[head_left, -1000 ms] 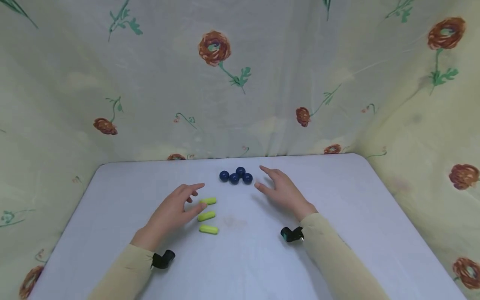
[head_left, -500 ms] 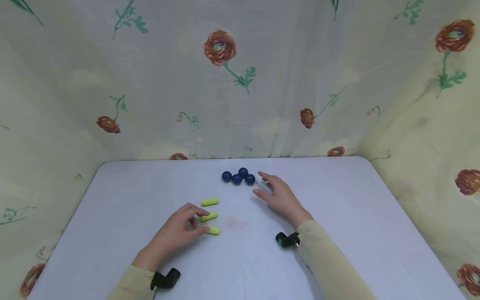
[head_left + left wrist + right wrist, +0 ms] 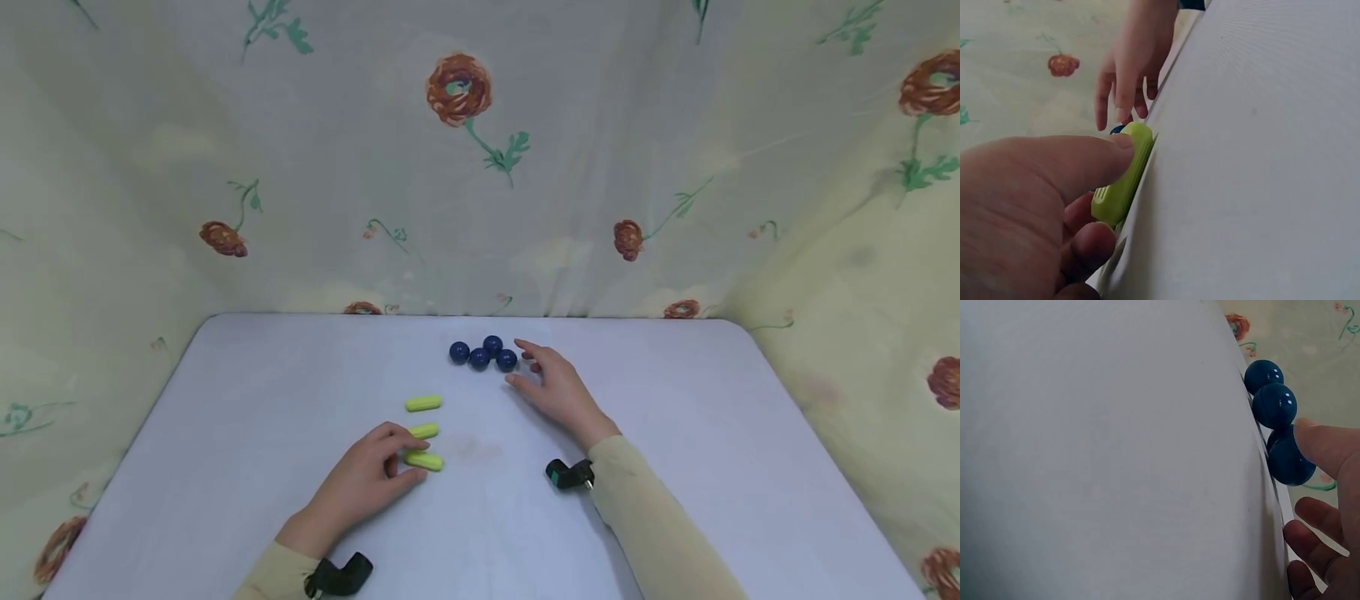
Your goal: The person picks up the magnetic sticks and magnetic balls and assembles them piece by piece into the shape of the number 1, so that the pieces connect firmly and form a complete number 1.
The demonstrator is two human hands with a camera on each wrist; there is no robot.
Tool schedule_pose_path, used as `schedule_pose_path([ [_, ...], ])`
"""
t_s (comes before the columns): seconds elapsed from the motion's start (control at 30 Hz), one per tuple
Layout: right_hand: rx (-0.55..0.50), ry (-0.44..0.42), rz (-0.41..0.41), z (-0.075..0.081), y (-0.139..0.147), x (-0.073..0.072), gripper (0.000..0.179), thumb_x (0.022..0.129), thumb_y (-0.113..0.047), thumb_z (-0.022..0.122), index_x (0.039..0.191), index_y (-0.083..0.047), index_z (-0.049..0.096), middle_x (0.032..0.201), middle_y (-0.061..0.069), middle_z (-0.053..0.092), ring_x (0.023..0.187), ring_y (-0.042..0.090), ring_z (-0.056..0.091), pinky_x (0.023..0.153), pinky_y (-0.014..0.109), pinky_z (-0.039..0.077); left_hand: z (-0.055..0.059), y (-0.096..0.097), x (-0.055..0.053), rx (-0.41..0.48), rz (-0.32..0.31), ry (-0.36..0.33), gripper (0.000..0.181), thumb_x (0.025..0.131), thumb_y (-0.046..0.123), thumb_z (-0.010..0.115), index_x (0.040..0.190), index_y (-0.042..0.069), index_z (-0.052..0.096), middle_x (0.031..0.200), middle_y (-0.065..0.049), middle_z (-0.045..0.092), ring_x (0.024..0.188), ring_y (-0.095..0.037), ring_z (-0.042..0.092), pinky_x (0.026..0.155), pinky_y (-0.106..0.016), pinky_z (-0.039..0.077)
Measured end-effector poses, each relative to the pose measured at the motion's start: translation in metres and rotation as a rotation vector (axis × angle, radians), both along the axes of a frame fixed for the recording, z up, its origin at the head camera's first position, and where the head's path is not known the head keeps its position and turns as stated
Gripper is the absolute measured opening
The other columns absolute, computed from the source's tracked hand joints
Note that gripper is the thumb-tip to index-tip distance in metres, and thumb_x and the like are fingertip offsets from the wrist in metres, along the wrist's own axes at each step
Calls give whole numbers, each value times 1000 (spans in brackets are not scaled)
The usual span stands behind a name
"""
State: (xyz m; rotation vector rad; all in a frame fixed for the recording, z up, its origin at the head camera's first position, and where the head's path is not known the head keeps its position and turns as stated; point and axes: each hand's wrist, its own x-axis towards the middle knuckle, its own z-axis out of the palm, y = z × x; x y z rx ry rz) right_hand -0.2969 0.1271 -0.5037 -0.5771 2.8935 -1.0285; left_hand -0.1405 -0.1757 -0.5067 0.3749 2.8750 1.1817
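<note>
Three short lime-green sticks with rounded ends lie in a column on the white table. My left hand is at the nearest green stick, its fingertips on the far side and thumb on the near side. In the left wrist view the thumb overlaps that ridged green stick. The middle green stick is partly hidden behind the fingers; the far green stick shows whole. My right hand is spread beside several glossy dark blue balls, holding nothing. Its fingertips are close to the rightmost blue ball.
The white table ends at a flowered cloth hanging behind and at both sides. A small black camera sits on the left wrist, another black camera on the right.
My left hand has come nearer, from the far green stick to the nearest one. My right hand has edged closer to the blue balls. The head view has shifted slightly.
</note>
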Motion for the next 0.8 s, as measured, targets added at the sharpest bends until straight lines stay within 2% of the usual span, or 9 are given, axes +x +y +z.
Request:
schedule_pose_path([
  [0.23,29,12,7,2,-6,-7,63,95,-38,72,151,-18,50,136,12,64,113,27,63,98,47,51,-2,2,0,-80,11,-18,23,88,27,82,109,30,75,103,17,60,68,0,47,61,-20,43],
  [0.53,3,-15,8,6,-12,-12,42,93,-29,74,130,-14,59,135,9,63,121,29,62,104,47,49,3,2,1,-109,13,-18,17,88,28,81,104,31,76,94,19,59,65,0,46,59,-20,42],
  [0.8,9,-24,10,4,-14,-15,36,95,-27,73,125,-13,60,127,8,68,120,29,64,106,45,49,4,2,2,-118,13,2,17,88,28,81,105,30,76,94,19,60,65,1,45,59,-20,42],
])
